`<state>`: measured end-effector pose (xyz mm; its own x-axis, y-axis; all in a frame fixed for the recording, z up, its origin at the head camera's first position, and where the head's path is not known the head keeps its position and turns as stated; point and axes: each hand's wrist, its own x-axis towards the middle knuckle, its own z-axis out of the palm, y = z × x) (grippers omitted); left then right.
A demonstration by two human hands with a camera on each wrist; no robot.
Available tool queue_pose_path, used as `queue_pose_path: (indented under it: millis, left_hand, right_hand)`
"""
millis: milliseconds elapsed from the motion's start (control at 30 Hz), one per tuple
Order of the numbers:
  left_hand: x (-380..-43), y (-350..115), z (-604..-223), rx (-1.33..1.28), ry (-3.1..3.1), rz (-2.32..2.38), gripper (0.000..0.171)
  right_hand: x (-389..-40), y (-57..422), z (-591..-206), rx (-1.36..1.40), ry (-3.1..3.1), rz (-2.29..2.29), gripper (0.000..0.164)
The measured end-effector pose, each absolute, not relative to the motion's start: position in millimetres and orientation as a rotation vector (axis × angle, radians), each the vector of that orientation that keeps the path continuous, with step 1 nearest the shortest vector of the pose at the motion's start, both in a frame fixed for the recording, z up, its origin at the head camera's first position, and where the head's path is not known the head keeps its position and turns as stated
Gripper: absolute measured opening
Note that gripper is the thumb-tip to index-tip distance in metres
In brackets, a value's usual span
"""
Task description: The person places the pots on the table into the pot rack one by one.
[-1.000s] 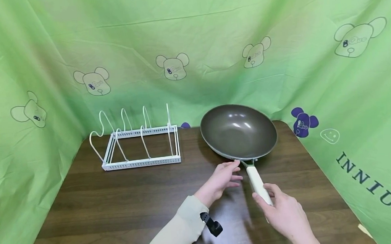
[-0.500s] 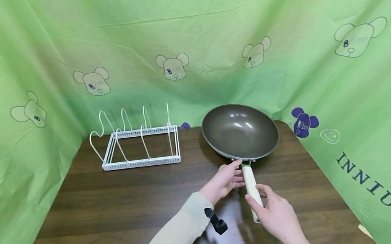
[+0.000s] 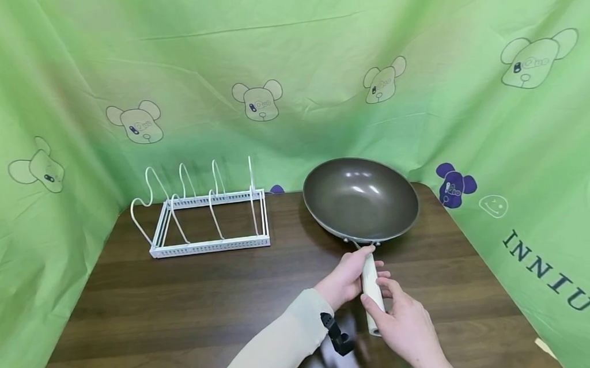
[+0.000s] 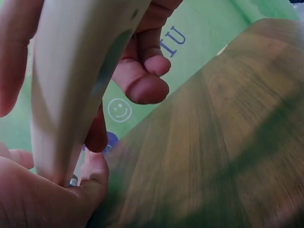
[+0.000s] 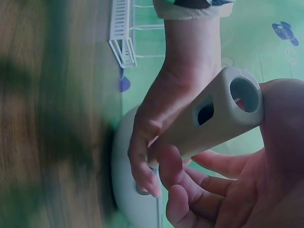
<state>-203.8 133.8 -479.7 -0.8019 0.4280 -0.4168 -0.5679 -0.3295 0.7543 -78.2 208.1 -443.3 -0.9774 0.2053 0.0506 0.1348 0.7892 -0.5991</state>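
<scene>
A dark grey wok [image 3: 361,199] rests at the back right of the table, its long white handle [image 3: 370,279] pointing toward me. My left hand [image 3: 348,277] grips the handle just below the bowl, thumb over it and fingertips showing on the far side. Nearer the free end, my right hand [image 3: 407,321] holds the same handle between thumb and fingers. In the right wrist view the hollow end of the handle [image 5: 209,118] sits against the right thumb, with the fingers bent below. The handle [image 4: 66,90] fills much of the left wrist view between both hands.
A white wire pan rack [image 3: 211,247] with several upright loops stands at the back left of the brown wooden table [image 3: 180,314]. Green printed cloth [image 3: 305,44] hangs close behind the table and along both sides.
The handle has swung leftward, and my right hand moved left with it. My left hand came slightly right and now wraps the handle instead of lying beside it. The bowl stays nearly in place.
</scene>
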Motion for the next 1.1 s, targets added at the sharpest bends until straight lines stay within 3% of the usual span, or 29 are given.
queue_pose_path:
  millis: [300, 733, 1100]
  left_hand:
    - [-207, 138, -480, -0.272, 1.190, 2.189, 0.020]
    - [-206, 146, -491, -0.320, 1.192, 2.241, 0.036]
    - [-205, 151, -496, -0.287, 1.269, 2.236, 0.027]
  right_hand:
    - [-78, 203, -446, -0.263, -2.841, 0.970, 0.048]
    - [-75, 203, -457, -0.298, -2.816, 1.127, 0.051]
    - [-77, 205, -467, -0.401, -2.683, 1.617, 0.058]
